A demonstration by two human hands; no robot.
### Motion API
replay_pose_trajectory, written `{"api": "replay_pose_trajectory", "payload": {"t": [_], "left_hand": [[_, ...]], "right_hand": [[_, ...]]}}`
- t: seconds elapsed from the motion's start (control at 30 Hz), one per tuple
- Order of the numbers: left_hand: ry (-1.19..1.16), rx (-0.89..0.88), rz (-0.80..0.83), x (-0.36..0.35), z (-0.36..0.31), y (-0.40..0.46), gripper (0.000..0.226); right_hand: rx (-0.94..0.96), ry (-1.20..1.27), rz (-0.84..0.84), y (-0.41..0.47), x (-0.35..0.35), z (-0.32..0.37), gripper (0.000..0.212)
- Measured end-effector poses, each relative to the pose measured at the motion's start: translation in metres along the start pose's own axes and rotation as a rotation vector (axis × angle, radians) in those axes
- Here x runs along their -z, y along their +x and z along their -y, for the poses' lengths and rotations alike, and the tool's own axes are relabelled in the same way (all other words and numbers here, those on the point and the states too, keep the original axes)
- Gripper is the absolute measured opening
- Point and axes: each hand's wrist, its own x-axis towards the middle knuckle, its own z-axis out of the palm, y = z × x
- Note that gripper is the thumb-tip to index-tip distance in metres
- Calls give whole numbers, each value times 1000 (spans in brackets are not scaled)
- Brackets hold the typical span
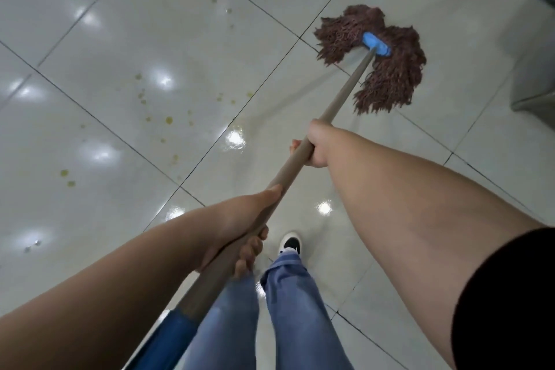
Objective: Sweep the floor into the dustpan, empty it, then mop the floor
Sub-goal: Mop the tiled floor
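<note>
So we've got the mop (300,159) out on the floor (120,39), and both hands are on its handle. Our right hand (315,144) is the forward one, wrapped around the tan pole a little past the halfway mark, fingers curled under and a fingertip peeking out on the far side. Our left hand (240,228) grips lower down, closer to our body, thumb lying along the top of the pole and fingers curled around underneath. Just below that hand the pole turns into a blue grip section (168,336) that runs off the bottom edge.

The mop head (381,69) is out ahead and to the right, lying flat on the tiles. It's a shaggy reddish-brown string head, splayed out in two lobes either side of a blue clamp (376,44) where the pole joins. It sits right across a grout line.

The floor is glossy pale tile with dark grout lines and ceiling lights glaring off it. To the left of the mop head, well apart from it, there's a scatter of yellowish spots (168,120) spread over a couple of tiles. The tile around the pole looks wet and streaky.

Down below we can see our blue jeans (297,309) and one white-and-black shoe (291,243). A black sleeve (510,294) shows on the right arm. There's something grey (534,81) at the right edge, can't tell what it is.
</note>
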Motion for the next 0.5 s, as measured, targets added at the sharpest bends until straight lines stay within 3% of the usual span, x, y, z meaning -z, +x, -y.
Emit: {"api": "replay_pose_trajectory", "payload": {"t": [0.2,0.5], "left_hand": [[5,-23,14,-13,-74,-2,61],[40,-14,-8,-36,-162,-7,62]], "right_hand": [[-1,-22,-29,12,24,68,35],[-6,-33,-37,29,59,150,32]]}}
